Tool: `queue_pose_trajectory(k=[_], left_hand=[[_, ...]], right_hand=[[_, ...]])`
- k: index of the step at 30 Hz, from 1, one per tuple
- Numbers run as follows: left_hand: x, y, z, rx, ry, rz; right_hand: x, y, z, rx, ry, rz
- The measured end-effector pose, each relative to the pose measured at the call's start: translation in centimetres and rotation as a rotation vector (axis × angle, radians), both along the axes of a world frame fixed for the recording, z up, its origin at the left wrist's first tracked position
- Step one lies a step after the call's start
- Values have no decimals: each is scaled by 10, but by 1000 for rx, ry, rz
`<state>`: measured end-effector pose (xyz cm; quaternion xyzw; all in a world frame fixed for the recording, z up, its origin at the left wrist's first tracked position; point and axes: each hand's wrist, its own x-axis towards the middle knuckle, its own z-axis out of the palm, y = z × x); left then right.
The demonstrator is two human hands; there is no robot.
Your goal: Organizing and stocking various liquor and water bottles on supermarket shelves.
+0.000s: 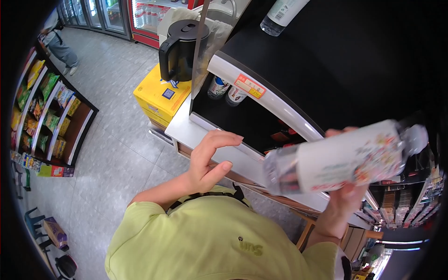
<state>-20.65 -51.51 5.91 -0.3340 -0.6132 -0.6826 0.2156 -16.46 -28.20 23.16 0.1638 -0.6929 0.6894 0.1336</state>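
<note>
My right hand point(350, 189) grips a clear plastic bottle point(350, 157) with a white, flower-patterned label, tilted almost flat with its cap toward the right. The bottle is blurred. My left hand point(213, 157) is apart from it, thumb and fingers spread and holding nothing, above the white ledge of a display shelf point(245, 164). Another labelled bottle point(285, 15) is on the black upper shelf point(332, 66) at the top. Two bottles point(236, 95) with printed labels stand on the lower black shelf, behind a white rail point(273, 101) that carries a red price tag point(250, 85).
A black electric kettle point(183, 52) stands on a yellow carton point(162, 94) beside the shelf's clear side panel. A snack rack point(49, 119) is on the left. Drinks coolers point(150, 24) line the back, where a person point(61, 45) stands. A wooden chair point(353, 238) is at lower right.
</note>
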Motion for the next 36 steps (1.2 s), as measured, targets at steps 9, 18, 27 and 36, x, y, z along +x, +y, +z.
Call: queue_pose_trajectory(k=[9,18,27,36], left_hand=[[3,0,-11,-99,-76,-8],[5,-8,-28,-99,-185,83],[4,-19,-41,-120,-255,180],[-2,-12,-44,-129,-303,148]], right_hand=[[-128,24,55,395,98,-282],[-263,33,29,419,-10,-414],[-321,43,16,480,-18,-397],[-351,44,6,527,26,-521]])
